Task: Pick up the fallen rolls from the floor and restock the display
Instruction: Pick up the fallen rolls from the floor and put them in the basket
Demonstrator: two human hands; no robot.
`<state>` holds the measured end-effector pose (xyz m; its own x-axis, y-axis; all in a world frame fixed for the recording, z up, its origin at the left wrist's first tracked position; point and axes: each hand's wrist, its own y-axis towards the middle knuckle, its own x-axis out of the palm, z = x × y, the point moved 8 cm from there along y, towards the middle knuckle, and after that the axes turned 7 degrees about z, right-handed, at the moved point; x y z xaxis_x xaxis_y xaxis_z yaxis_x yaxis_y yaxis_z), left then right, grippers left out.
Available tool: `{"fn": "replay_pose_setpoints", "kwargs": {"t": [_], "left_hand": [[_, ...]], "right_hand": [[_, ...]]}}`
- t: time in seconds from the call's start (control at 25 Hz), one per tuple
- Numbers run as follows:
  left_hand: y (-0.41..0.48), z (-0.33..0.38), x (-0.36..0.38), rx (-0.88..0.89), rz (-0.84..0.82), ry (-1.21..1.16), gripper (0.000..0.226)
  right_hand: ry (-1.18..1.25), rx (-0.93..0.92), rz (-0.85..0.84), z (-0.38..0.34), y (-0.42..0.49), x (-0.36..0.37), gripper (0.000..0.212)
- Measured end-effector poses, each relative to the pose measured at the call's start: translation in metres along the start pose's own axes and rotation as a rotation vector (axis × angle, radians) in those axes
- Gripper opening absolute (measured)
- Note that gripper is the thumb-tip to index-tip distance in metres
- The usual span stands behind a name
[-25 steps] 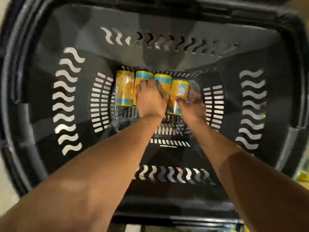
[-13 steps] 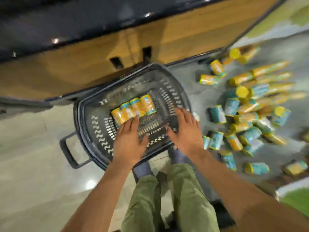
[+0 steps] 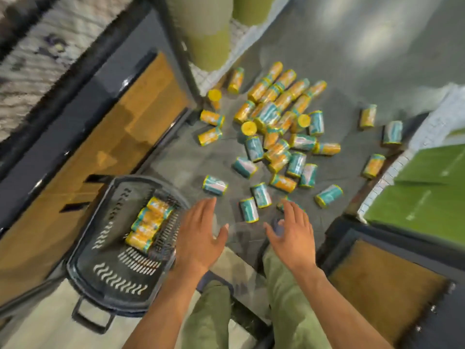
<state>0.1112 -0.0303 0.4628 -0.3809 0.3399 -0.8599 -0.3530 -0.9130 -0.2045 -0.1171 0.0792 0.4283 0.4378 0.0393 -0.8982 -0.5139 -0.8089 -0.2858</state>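
Several yellow and teal rolls (image 3: 276, 127) lie scattered over the grey floor ahead of me. A dark plastic basket (image 3: 85, 260) stands on the floor at my left, with several yellow rolls (image 3: 148, 222) lined up in its bottom. My left hand (image 3: 198, 238) hovers with spread, straight fingers just right of the basket rim and holds nothing. My right hand (image 3: 294, 235) is also spread and empty, above the floor. The nearest rolls, a teal one (image 3: 248, 209) and another (image 3: 215, 185), lie just beyond my fingertips, apart from both hands.
A wood-and-dark display base (image 3: 105, 137) runs along the left. Another dark unit (image 3: 392, 280) stands at the right, with green packs (image 3: 425, 192) above it. Tall green rolls (image 3: 206, 34) stand at the back. My legs in green trousers (image 3: 284, 298) are below.
Both hands have come out of the basket and moved right, over the floor by the scattered rolls. The view swung from the basket's inside to the whole aisle.
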Motion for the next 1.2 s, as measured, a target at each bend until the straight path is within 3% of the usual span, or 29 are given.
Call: {"fn": "replay_pose_setpoints", "kwargs": {"t": [0.2,0.48,0.88,1.08,1.2], "left_hand": [[0.085,0.090,0.113,0.086,-0.115,0.066,0.076],[0.211,0.104,0.316,0.189,-0.200,0.111,0.071],[0.359,0.053,0.546,0.202,-0.196,0.078,0.073],[0.388,0.044,0.587,0.179,-0.126,0.074,0.080],[0.399,0.042,0.591,0.130,-0.158,0.080,0.075]], "right_hand": [[0.063,0.132,0.030,0.136,0.079,0.008,0.082],[0.131,0.133,-0.051,0.259,0.167,0.148,0.082],[0.057,0.043,-0.069,0.317,0.269,0.381,0.086],[-0.119,0.003,0.013,0.324,0.293,0.422,0.074],[-0.157,0.045,-0.029,0.326,0.297,0.422,0.073]]}}
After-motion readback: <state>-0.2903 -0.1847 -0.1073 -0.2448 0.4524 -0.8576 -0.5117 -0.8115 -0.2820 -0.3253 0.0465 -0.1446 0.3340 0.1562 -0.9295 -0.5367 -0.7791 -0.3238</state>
